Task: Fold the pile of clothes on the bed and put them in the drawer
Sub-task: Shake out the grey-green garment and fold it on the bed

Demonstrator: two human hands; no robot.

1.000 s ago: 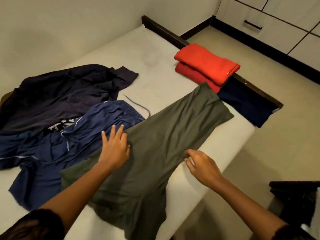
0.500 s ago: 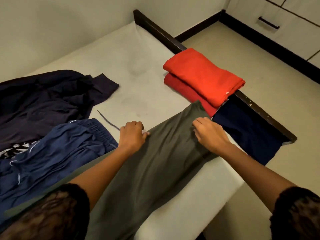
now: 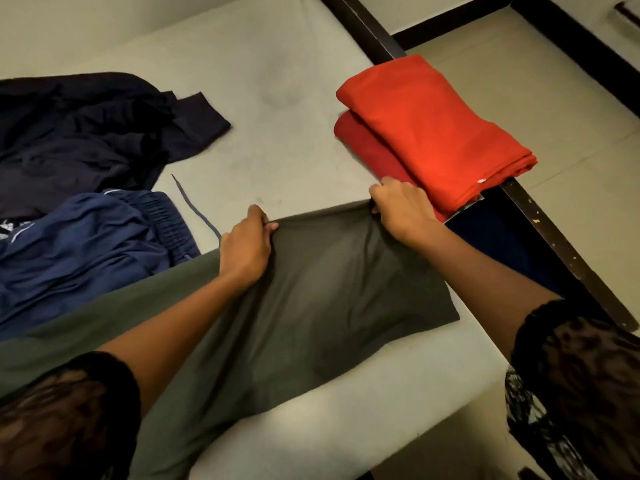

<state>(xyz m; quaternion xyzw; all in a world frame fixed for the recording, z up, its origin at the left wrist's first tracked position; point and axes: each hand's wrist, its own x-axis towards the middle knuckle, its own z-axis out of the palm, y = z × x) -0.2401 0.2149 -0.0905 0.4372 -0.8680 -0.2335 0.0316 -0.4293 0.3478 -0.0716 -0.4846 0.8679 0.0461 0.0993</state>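
Left hand (image 3: 246, 251) and right hand (image 3: 401, 209) each hold a closed grip on the far hem of the olive garment (image 3: 329, 306), just beside the red folded stack (image 3: 433, 133). Lifting the hem could knock that stack askew.

On my screen the olive garment (image 3: 311, 306) is one plain, dull olive green. In the folded stack, the top cloth (image 3: 433, 133) is bright orange-red, the red cloth (image 3: 360, 147) under it is deeper, and the navy cloth (image 3: 491, 244) is very dark. The shorts (image 3: 86, 244) are mid blue with thin white piping, and their drawstring (image 3: 194, 209) is grey-blue. The crumpled garment (image 3: 86, 133) looks almost black. I see a pale off-white mattress (image 3: 277, 64), a dark brown frame (image 3: 568, 258), a beige floor (image 3: 554, 81) and patterned black lace sleeves (image 3: 581, 375).
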